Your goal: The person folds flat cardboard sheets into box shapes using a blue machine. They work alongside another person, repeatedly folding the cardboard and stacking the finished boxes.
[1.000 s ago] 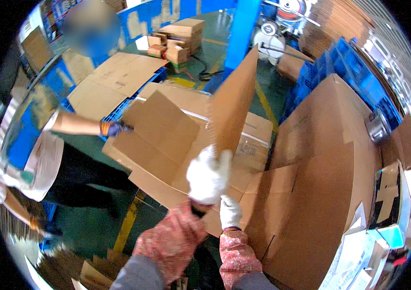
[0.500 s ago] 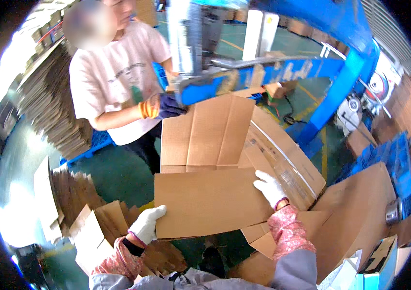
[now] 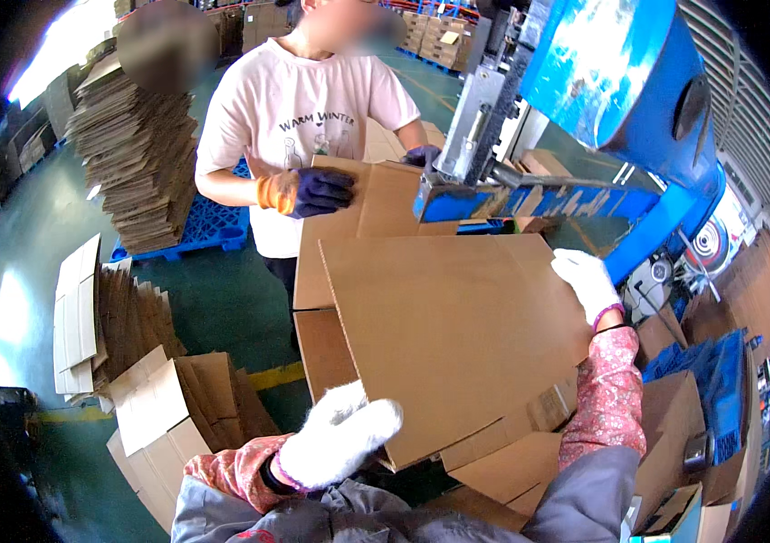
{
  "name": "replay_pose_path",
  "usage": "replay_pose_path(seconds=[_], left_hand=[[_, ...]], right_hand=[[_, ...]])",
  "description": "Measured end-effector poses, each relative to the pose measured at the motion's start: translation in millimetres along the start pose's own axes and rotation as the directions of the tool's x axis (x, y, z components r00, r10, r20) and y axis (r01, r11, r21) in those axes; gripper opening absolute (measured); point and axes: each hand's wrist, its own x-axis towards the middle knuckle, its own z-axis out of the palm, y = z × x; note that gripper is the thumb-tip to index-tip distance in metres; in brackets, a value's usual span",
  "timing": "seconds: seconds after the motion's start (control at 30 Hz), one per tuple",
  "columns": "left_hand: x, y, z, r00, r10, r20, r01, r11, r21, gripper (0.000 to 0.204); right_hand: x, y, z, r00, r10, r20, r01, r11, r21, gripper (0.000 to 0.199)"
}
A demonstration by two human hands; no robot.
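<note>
I hold a flat brown cardboard sheet (image 3: 457, 335) level in front of me. My left hand (image 3: 335, 439), in a white glove, grips its near left corner. My right hand (image 3: 588, 281), also gloved white, grips its far right edge. Across from me a person in a white T-shirt holds another folded cardboard blank (image 3: 362, 213) with dark purple gloved hands (image 3: 317, 192), under the arm of a blue machine (image 3: 530, 195). My sheet lies just below that machine arm and overlaps the other blank.
A tall stack of flat cardboard (image 3: 136, 149) stands on a blue pallet (image 3: 208, 231) at the left. More folded boxes (image 3: 163, 407) lie on the green floor at lower left. Loose cardboard sheets (image 3: 665, 416) pile up at the right, beside blue crates (image 3: 706, 362).
I have turned from the pile at the right toward the machine. The sheet, upright a second ago, now lies flat and has come closer to the machine arm.
</note>
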Motion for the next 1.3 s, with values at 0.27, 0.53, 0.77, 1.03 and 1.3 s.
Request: replay_pose_path(seconds=[0.27, 0.53, 0.77, 1.03, 1.3], left_hand=[[38, 8, 1, 0.984, 0.004, -0.180, 0.003, 0.999, 0.039, 0.042], [74, 24, -5, 0.985, 0.035, -0.166, 0.005, 0.973, 0.232, 0.041], [118, -1, -53, 0.864, 0.477, -0.161, -0.302, 0.748, 0.591, 0.030], [68, 20, -14, 0.978, 0.119, -0.170, -0.087, 0.979, 0.185, 0.049], [63, 20, -16, 0.980, 0.044, -0.192, -0.013, 0.987, 0.159, 0.047]], right_hand=[[51, -3, -22, 1.000, -0.015, 0.018, 0.016, 0.999, -0.040, 0.044], [88, -18, -39, 0.994, -0.077, -0.071, 0.076, 0.997, -0.022, 0.041], [150, -15, -5, 0.997, -0.044, -0.058, 0.038, 0.994, -0.099, 0.044], [155, -23, 11, 0.989, 0.142, 0.047, -0.115, 0.922, -0.370, 0.053], [88, 30, -39, 0.929, 0.185, 0.320, -0.307, 0.869, 0.389, 0.077]])
